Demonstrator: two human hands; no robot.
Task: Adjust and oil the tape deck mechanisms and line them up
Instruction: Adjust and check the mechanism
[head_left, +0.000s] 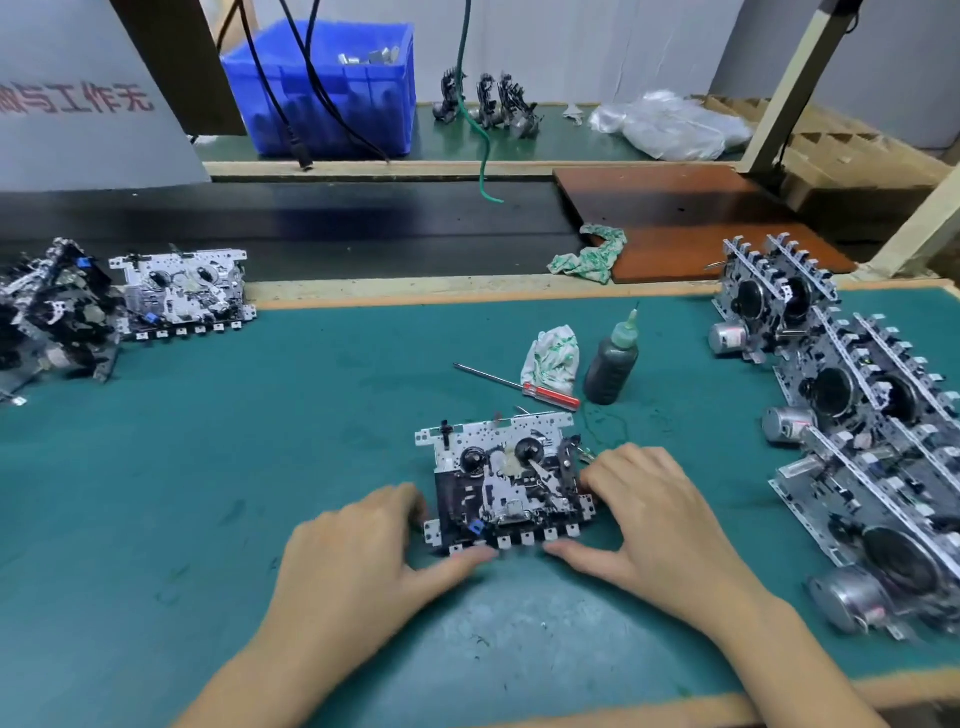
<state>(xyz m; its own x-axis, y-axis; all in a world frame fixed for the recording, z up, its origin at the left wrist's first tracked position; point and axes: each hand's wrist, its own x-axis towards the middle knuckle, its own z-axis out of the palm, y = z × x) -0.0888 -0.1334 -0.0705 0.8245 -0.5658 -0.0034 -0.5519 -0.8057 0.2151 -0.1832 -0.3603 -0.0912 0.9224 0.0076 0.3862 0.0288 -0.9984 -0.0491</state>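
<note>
Two hands, left hand and right hand, grip the sides of a silver-and-black metal tape deck mechanism lying flat mid-bench, fingers curled at its edges, thumbs at the front tabs. Adjusting seems underway; oiling next means reaching over to the dark oil bottle beyond the red-handled screwdriver. Finished decks crowd the right.

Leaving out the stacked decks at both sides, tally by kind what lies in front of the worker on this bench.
screwdriver: 1
oil bottle: 1
patterned cloth: 2
tape deck mechanism, held by left hand and right hand: 1
Total: 5
</note>
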